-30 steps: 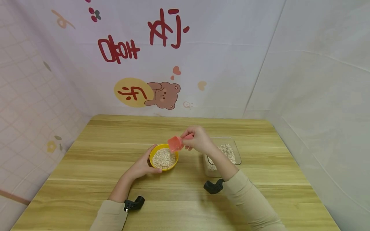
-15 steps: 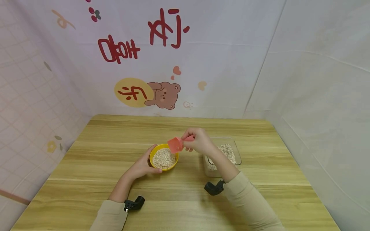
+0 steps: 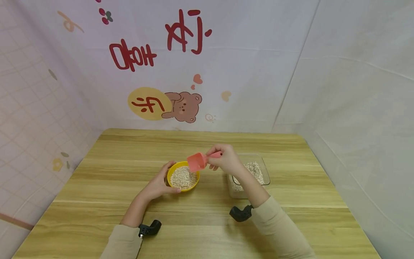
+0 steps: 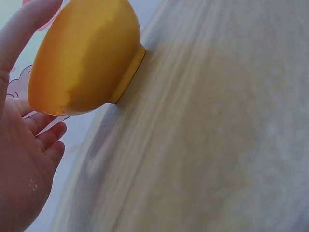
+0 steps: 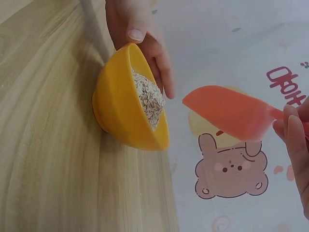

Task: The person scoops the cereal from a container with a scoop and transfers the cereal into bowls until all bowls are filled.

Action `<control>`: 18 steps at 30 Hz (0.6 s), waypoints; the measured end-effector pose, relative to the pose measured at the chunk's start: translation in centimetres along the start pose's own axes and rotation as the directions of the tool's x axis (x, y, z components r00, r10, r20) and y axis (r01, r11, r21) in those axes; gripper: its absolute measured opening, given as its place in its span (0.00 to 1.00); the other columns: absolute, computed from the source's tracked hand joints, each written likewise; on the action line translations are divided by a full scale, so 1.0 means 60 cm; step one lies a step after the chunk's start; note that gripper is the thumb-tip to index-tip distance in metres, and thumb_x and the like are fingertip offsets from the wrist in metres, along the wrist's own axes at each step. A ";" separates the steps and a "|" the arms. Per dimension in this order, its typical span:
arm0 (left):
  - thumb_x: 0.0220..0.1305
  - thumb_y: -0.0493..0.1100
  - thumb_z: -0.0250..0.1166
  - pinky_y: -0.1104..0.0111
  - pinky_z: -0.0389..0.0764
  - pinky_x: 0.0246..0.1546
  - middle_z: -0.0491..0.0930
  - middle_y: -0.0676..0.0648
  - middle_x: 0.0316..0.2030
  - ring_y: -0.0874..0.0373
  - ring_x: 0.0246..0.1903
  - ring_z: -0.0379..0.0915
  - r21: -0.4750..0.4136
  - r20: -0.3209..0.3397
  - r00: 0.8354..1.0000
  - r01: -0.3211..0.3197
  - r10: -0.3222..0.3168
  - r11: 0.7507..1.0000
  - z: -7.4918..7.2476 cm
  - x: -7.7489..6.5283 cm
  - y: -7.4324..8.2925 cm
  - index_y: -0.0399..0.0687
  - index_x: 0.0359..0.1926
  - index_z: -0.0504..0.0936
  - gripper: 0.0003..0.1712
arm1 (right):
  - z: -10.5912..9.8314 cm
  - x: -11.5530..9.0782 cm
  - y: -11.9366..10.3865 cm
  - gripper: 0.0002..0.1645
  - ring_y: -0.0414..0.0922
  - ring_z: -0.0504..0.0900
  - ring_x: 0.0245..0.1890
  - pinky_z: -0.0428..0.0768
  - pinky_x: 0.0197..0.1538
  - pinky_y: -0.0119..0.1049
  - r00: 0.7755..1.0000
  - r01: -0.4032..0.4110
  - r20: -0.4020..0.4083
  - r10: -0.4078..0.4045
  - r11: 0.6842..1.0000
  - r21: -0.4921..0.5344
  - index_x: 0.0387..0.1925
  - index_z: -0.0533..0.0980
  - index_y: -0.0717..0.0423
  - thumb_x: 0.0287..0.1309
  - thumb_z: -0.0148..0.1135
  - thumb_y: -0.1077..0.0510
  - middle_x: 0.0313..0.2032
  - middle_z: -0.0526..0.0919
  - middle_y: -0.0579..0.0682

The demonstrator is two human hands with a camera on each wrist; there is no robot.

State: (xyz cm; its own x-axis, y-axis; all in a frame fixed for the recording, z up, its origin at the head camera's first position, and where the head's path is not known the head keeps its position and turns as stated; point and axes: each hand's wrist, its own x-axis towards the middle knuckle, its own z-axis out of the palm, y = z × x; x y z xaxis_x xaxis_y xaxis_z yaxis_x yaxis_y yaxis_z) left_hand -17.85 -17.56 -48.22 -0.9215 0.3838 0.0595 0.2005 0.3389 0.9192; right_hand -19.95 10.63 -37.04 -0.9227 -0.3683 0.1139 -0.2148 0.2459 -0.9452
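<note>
Rolled oats point(image 3: 182, 178) are heaped in a yellow bowl point(image 5: 118, 104) that stands on the wooden table. My left hand point(image 3: 157, 185) holds the bowl from its left side, thumb at the near rim and fingers round the far side. In the left wrist view the bowl's outer wall point(image 4: 91, 53) lies between thumb and fingers. My right hand point(image 3: 227, 160) pinches the handle of a pink scoop point(image 3: 196, 162). Over the bowl's right rim the scoop hangs tilted, apart from the oats in the right wrist view. No oats show heaped in it.
A clear rectangular container point(image 3: 238, 194) with more oats stands right of the bowl, partly hidden under my right forearm. Patterned cloth walls point(image 3: 245, 72) rise behind and beside the table point(image 3: 136, 147).
My right hand has shifted slightly right and toward me with the scoop, whose bowl has turned a little. The left hand and the yellow bowl stay where they were.
</note>
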 end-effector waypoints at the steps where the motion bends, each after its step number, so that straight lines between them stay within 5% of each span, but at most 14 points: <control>1: 0.40 0.46 0.81 0.45 0.46 0.66 0.50 0.40 0.71 0.42 0.70 0.43 0.001 -0.005 1.000 0.000 0.000 1.000 0.000 0.000 0.001 0.40 0.74 0.44 0.68 | -0.001 0.000 0.002 0.07 0.52 0.82 0.21 0.82 0.27 0.51 1.000 -0.002 -0.007 0.002 1.000 0.015 0.35 0.80 0.65 0.52 0.67 0.67 0.27 0.83 0.59; 6: 0.39 0.47 0.81 0.44 0.43 0.66 0.50 0.42 0.72 0.45 0.70 0.42 0.004 -0.019 1.000 -0.002 0.002 1.000 -0.001 0.000 0.003 0.42 0.74 0.44 0.69 | -0.005 -0.005 0.009 0.07 0.57 0.82 0.22 0.81 0.29 0.57 0.999 -0.009 -0.036 0.013 0.996 0.089 0.34 0.80 0.66 0.50 0.65 0.68 0.27 0.83 0.61; 18: 0.40 0.50 0.81 0.38 0.47 0.63 0.48 0.46 0.72 0.44 0.71 0.39 0.060 -0.061 0.998 -0.007 0.010 0.998 0.004 0.001 0.028 0.52 0.75 0.47 0.66 | -0.029 -0.028 0.016 0.12 0.53 0.83 0.21 0.83 0.27 0.46 0.988 -0.053 -0.130 0.081 0.977 0.208 0.38 0.78 0.69 0.50 0.66 0.67 0.29 0.83 0.65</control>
State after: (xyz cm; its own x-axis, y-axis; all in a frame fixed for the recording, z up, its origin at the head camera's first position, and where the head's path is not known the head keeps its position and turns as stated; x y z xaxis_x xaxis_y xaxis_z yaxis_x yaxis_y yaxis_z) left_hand -17.49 -16.74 -46.76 -0.9380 0.3339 0.0926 0.2262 0.3876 0.8936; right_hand -19.15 13.02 -37.61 -0.9708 -0.2274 0.0760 -0.0949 0.0734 -0.9928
